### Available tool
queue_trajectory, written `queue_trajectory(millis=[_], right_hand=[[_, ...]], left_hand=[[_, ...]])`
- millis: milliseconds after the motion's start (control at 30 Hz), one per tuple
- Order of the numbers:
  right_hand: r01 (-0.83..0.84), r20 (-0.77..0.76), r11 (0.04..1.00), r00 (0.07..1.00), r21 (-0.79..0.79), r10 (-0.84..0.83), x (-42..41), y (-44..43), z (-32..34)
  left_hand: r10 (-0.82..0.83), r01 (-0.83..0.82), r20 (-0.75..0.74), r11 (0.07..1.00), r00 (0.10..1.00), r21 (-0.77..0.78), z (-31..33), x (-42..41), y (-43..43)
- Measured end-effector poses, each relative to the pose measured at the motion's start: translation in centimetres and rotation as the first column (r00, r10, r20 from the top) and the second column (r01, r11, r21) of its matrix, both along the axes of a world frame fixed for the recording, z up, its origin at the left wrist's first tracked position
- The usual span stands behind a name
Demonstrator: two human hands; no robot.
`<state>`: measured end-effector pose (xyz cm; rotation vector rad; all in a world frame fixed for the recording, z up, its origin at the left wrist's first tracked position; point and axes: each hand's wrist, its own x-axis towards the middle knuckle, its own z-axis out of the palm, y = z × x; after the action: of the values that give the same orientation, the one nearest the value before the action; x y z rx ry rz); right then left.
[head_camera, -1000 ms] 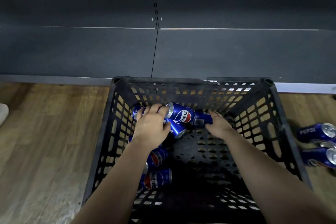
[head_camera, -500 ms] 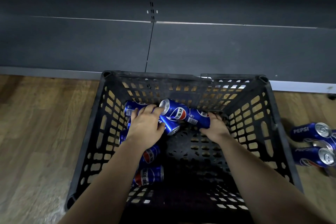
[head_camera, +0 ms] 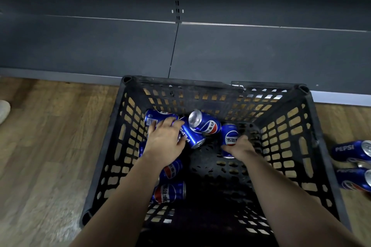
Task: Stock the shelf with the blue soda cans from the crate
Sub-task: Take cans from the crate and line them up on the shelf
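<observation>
We had both hands down inside the black plastic crate (head_camera: 313,146), which stood on the wooden floor (head_camera: 50,146) just in front of the dark grey shelf (head_camera: 261,54). Our left hand (head_camera: 165,143) lay over a blue Pepsi can (head_camera: 189,133) that was on its side, the fingers curled around its body and the fingertips also touching the can behind it (head_camera: 155,116) near the far left corner. Our right hand (head_camera: 240,147) was closed around a second can (head_camera: 229,136), the thumb on its left side; we judged this grip was already firm enough to lift. One more can (head_camera: 204,123) leaned on top of the others, its silver end turned toward us, so it could roll when the cans below it come out. Two more cans (head_camera: 170,192) lay near the left wall, partly under our left forearm.

We took one can in each hand because this halves the trips to the shelf. The cans were smooth, glossy metal cylinders, slippery and easy to roll, so a full wrap of the fingers suited them better than a pinch. The crate walls were a stiff lattice with many rectangular holes. The shelf was bare, matte metal. Outside the crate, on the right, other Pepsi cans (head_camera: 350,151) lay on the floor.
</observation>
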<state>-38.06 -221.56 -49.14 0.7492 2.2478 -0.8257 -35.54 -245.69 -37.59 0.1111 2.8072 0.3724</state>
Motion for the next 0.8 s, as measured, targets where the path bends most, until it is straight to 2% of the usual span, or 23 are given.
queue_trajectory(millis=[167,500,667,800], right_hand=[[0.002,0.052,0.996,0.999,0.094,-0.007,0.4,0.5,0.6],[0.05,-0.165,0.998,0.985,0.04,-0.043,0.7,1.2,4.6],[0.05,-0.27,0.998,0.962,0.029,-0.04,0.7,1.7,11.9],[0.058,-0.313,0.998,0.948,0.016,-0.051,0.1,1.8,21.5]], left_hand=[[-0.01,0.01,0.016,1.0,1.0,0.004,-0.1,0.0,0.0],[-0.043,0.043,-0.03,0.999,0.999,0.014,3.4,-1.6,1.9],[-0.079,0.079,-0.032,0.997,0.996,0.014,10.0,-2.2,2.6],[-0.095,0.096,-0.052,0.995,0.994,0.013,18.8,-3.0,2.3]])
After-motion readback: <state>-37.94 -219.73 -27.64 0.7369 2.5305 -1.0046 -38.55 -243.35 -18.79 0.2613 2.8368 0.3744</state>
